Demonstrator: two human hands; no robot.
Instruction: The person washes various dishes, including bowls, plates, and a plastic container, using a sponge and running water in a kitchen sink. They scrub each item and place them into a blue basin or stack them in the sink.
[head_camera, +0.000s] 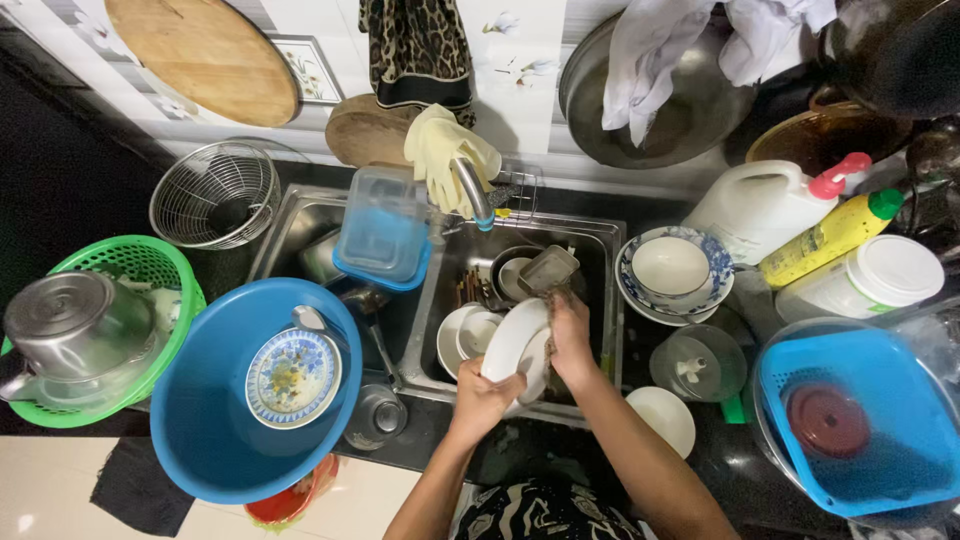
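Observation:
My left hand grips the near edge of a white plate held tilted over the right basin of the steel sink. My right hand presses against the plate's face, fingers curled, apparently on a scrubber that I cannot make out. Under the plate, more white bowls and dishes sit in the basin, with a small metal container behind them. The tap arches above, yellow rubber gloves draped over it.
A blue basin holding a patterned plate is at left, beside a green basket with a steel pot. Stacked bowls, a white jug, a yellow bottle and a blue basket stand right.

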